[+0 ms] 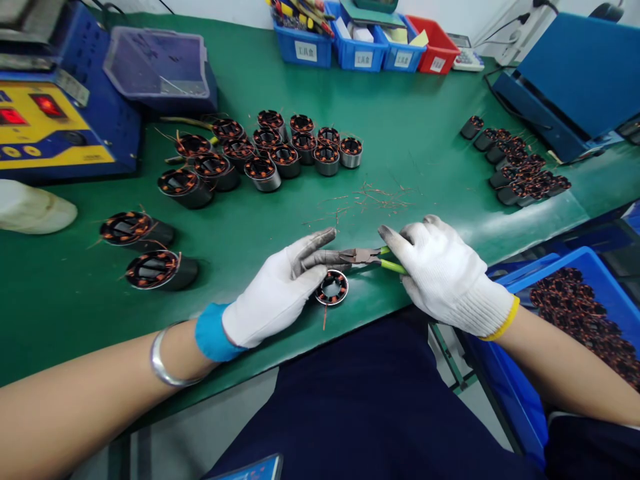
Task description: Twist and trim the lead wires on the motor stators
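My left hand, in a white glove with greyed fingertips, holds a motor stator near the table's front edge. The thumb lies at its upper left rim, with the fingers reaching past behind it. Copper windings show around the ring, and one loose wire end sticks out toward me. My right hand, also gloved, is closed around the green handles of cutting pliers. The pliers' jaws point left and meet the left fingertips just above the stator; whether they grip a wire cannot be made out.
Several wound stators stand in a cluster behind my left hand, with more at the far right. Copper wire scraps litter the green table. A blue crate of stators is at lower right. Tool bins line the back.
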A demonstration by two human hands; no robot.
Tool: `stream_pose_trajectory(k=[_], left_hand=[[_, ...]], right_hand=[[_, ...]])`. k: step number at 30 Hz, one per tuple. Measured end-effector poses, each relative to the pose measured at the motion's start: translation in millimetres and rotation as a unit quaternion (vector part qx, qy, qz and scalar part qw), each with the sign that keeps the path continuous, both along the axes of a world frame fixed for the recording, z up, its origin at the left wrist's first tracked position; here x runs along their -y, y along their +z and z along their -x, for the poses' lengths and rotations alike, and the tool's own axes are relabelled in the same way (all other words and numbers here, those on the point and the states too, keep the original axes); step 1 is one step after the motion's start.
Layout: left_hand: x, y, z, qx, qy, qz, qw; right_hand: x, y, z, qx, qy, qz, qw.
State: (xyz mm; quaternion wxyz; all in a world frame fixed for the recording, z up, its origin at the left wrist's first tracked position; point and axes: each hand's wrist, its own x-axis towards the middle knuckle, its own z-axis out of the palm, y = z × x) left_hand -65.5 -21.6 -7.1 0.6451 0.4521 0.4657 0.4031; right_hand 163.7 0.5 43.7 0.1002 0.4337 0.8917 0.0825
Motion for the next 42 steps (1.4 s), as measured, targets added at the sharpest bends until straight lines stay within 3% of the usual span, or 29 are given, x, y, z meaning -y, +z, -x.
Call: stream_pose_trajectory(k=[9, 25, 35, 42], left_hand=[[1.8, -4.5, 1.8, 0.024, -0.010, 0.003, 1.000], [1.7, -4.9, 0.1, -0.016, -0.008, -0.026, 1.000], [-0.3, -6.9, -2.2, 0.001, -0.016, -0.028, 0.999], [0.7, -7.0, -0.7, 0.025, -0.019, -0.019, 0.999]], right_hand=[[1.7, 5.1, 10.2, 0.016, -0.014, 0.037, 0.999], [-23.4, 15.2, 14.9, 0.035, 0.099, 0.012, 0.994], [-37.2, 31.4, 28.1, 0.086, 0.112, 0.039, 0.989], [-36.4, 25.2, 18.8, 0.076, 0.069, 0.045, 0.994]])
